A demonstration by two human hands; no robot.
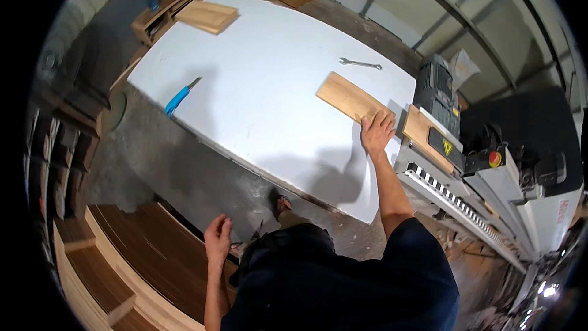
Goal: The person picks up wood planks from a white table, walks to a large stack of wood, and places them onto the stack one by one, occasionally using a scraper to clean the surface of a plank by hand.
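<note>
A short light-brown wooden board (344, 95) lies at a slant on the right part of the white tabletop (263, 86). My right hand (378, 132) is on its near right end, fingers over the top face; the underside of the grip is hidden. Just right of it, another wooden board (419, 132) sits at the entry of a machine (490, 168). My left hand (217, 239) hangs low, off the table's near side, beside the stacked brown planks. It is empty, with the fingers loosely bent and the thumb apart.
A wrench (360, 63) rests beyond the board. A blue-handled knife (182, 97) lies at the left table edge, blade exposed. Stacked boards (208, 17) occupy the far left corner. Dark planks (144, 245) fill the lower left. The machine carries a motor (436, 92) and red button (495, 159).
</note>
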